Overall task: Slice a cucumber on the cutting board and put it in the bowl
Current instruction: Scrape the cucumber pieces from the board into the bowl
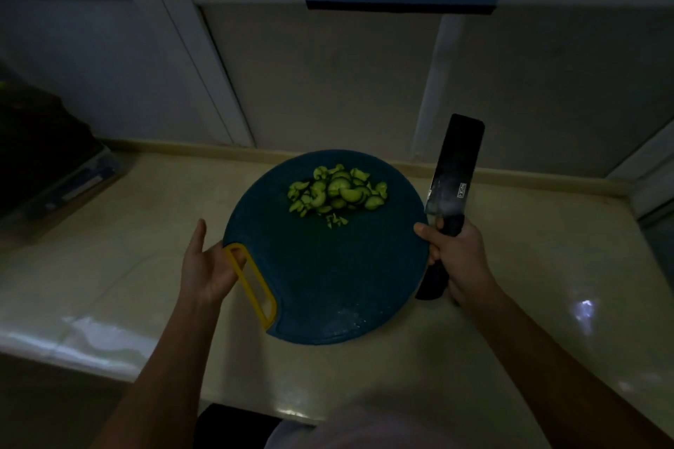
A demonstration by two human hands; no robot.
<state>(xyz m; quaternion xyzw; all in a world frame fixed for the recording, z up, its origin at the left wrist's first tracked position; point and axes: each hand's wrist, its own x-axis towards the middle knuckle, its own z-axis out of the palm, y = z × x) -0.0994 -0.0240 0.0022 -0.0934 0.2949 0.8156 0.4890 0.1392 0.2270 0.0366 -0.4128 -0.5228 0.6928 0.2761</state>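
Here the left hand (209,264) hooks its fingers through the yellow handle (251,281) of the cutting board (328,273), thumb raised. The right hand (459,262) grips the cleaver (456,171), blade pointing away. The cucumber slices (337,193) lie heaped on the board's far half.

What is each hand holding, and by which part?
Right hand grips the black rectangular cleaver by its handle. Left hand holds the round dark-blue plastic cutting board at its yellow handle loop.
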